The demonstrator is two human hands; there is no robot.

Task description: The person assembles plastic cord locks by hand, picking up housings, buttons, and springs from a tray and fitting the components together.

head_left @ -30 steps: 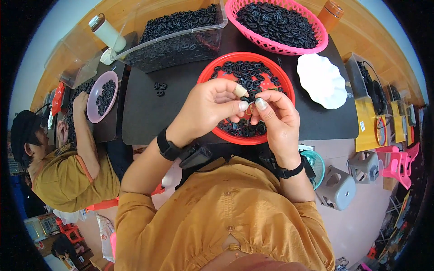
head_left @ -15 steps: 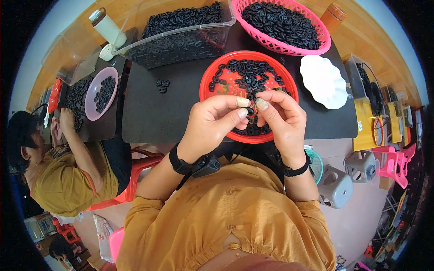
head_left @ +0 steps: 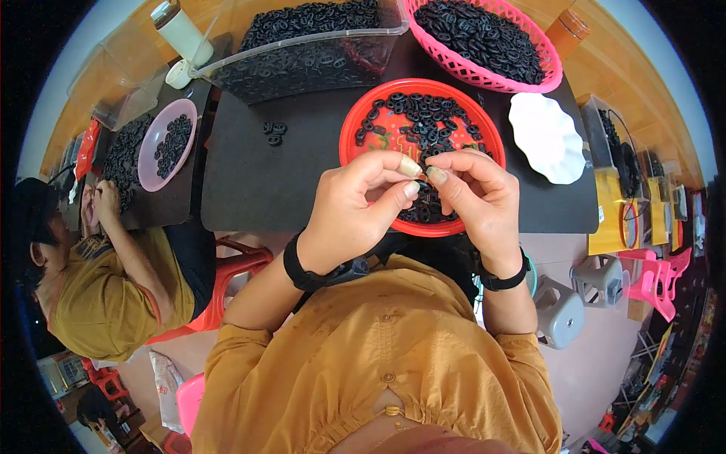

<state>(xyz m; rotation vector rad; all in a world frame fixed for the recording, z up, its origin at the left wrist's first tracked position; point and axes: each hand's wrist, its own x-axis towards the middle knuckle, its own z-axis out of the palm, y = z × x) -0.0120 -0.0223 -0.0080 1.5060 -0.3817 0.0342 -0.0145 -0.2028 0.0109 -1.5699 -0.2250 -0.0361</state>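
Note:
Over the near side of a round red tray (head_left: 346,129), my left hand (head_left: 352,208) and my right hand (head_left: 488,204) meet at the fingertips. Both are closed in a pinch, thumb against index finger. A small black oval piece (head_left: 422,184) shows between the tips, mostly covered by them. Its exact shape is hard to make out. Many loose black oval pieces with holes (head_left: 431,113) lie in the tray, some hidden below my hands. I wear a black band on each wrist.
Behind the tray stand a clear plastic bin (head_left: 302,39) and a pink basket (head_left: 554,64), both full of black pieces. A white wavy-edged plate (head_left: 546,140) lies at right. Several pieces (head_left: 275,133) sit on the dark table (head_left: 249,181). Another person (head_left: 125,295) works at left beside a pink bowl (head_left: 145,170).
The black piece was plainer between my fingertips before; now the fingers cover more of it and my two hands' tips are closer together. The whole view has shifted slightly.

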